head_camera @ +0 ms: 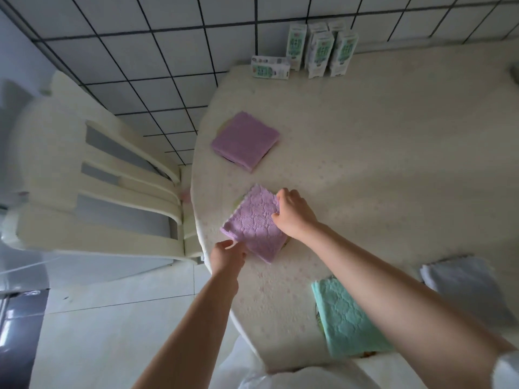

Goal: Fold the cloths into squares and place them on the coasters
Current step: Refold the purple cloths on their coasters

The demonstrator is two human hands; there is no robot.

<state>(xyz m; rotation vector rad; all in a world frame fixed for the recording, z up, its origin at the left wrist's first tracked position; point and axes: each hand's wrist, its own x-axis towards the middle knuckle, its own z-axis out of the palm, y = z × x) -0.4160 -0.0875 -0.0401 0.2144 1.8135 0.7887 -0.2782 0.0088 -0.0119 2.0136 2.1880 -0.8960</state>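
On coaster (pixel 238 201), cloth (pixel 252 224), left hand (pixel 227 257), right hand (pixel 293 217) gripping

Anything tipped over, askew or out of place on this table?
One carton lies on its side at the far edge of the table, while the other cartons beside it stand upright. Nothing else stands out.

tiled wall (pixel 168 51), cream chair (pixel 98 192)
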